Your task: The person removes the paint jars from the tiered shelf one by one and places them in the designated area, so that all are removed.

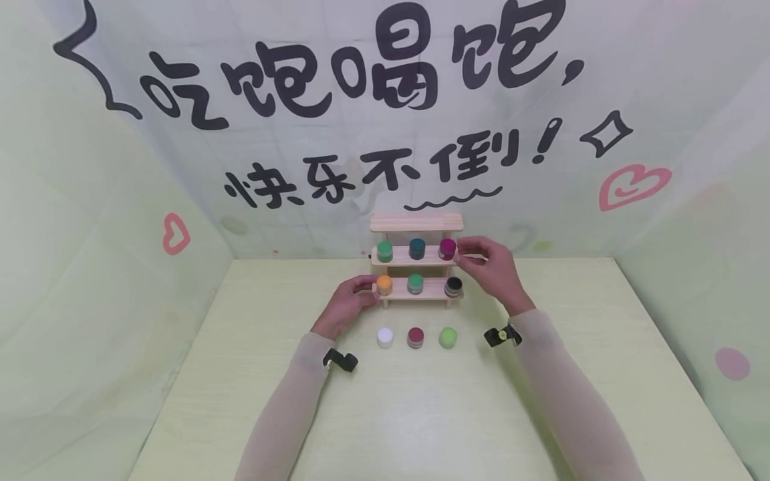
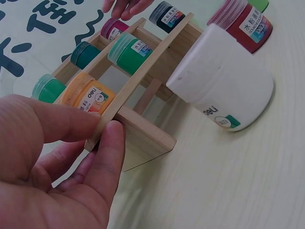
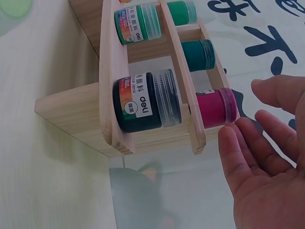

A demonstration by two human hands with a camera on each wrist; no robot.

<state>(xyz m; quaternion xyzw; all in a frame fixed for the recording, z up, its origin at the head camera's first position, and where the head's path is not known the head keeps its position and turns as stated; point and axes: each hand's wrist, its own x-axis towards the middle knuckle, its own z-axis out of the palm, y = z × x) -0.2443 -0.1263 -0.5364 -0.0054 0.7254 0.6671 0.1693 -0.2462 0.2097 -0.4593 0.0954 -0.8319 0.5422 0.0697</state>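
A small wooden stepped rack stands against the back backdrop with paint jars on two of its shelves. With thumb above and fingers below, my left hand pinches the left end of the lower shelf, right beside the orange jar. At the other end, my right hand has its fingers extended and spread, fingertips right at the magenta jar on the middle shelf. Teal and green jars share that shelf. Below sit another green jar and a black jar.
On the table in front of the rack stand a white jar, a dark red jar and a light green jar in a row. The pale table meets hanging cloth at the back and sides.
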